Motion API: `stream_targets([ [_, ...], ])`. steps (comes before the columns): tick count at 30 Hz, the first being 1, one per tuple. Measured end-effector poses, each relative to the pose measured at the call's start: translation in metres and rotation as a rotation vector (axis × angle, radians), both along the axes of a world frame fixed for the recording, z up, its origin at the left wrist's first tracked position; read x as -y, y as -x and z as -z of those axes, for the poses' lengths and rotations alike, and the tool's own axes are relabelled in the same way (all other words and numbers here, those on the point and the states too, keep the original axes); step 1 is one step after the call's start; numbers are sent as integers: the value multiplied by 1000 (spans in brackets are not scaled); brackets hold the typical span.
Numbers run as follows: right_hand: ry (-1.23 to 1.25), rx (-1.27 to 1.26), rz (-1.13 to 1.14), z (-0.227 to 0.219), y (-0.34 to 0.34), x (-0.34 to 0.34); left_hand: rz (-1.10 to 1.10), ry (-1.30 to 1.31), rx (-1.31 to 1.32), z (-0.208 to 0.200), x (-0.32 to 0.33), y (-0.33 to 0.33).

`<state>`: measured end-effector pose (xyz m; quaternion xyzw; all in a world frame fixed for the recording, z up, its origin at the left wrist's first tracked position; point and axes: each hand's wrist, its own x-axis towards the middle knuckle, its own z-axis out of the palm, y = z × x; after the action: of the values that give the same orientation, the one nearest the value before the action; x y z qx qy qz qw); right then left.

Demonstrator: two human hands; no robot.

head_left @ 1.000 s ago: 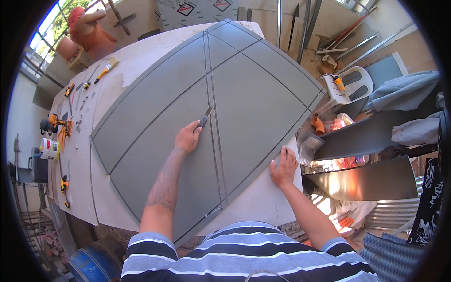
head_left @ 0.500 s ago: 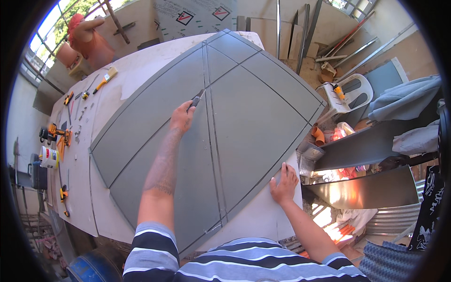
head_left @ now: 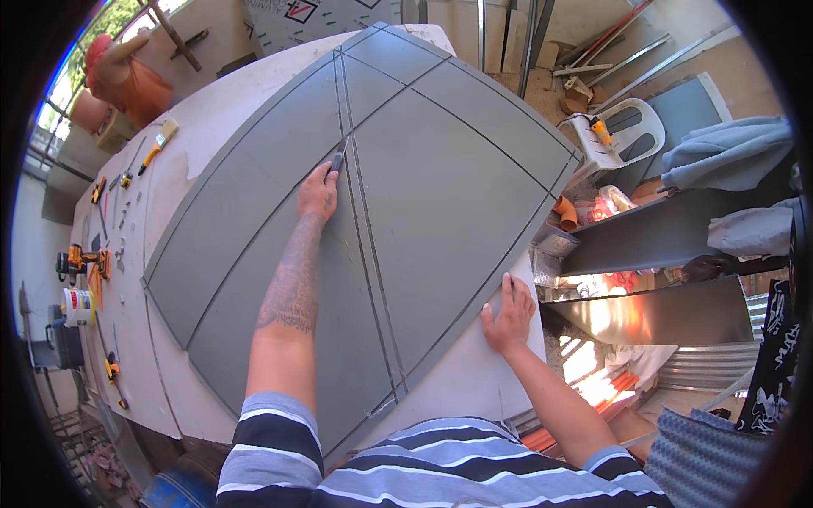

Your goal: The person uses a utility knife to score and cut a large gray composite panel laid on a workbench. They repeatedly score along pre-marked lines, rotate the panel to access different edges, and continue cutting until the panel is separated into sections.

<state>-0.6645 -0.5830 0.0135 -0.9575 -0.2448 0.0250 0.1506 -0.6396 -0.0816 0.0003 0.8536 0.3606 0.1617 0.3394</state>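
A large grey sheet panel lies across the table, marked by dark crossing grooves. My left hand is closed round a dark-handled tool with a narrow metal blade. The blade's tip meets the panel where a cross groove reaches the lengthwise pair of grooves. My fingers hide much of the handle, and I cannot tell the tool's exact kind. Beside the panel's near right edge, my right hand rests open, its fingers stretched out on the white tabletop.
Along the table's left lie a paintbrush, a cordless drill and a white tub. A white plastic chair stands right, near bent metal sheets. Another person is at the far left.
The whole view has shifted, so the panel appears farther left and higher. The tool in my left hand stands more in line with the long grooves. My right hand stays by the panel's edge.
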Motion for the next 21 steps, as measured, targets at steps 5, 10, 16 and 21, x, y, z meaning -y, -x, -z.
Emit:
stream_targets([
  [5, 39, 5, 7, 3, -1, 1, 8, 54, -6, -1, 2, 4],
  [10, 32, 6, 2, 2, 0, 0, -51, 159, 32, 6, -7, 3],
  [16, 17, 22, -5, 0, 2, 1, -3, 99, 1, 7, -9, -5],
  [21, 7, 43, -24, 1, 1, -1, 15, 94, -26, 9, -16, -8],
])
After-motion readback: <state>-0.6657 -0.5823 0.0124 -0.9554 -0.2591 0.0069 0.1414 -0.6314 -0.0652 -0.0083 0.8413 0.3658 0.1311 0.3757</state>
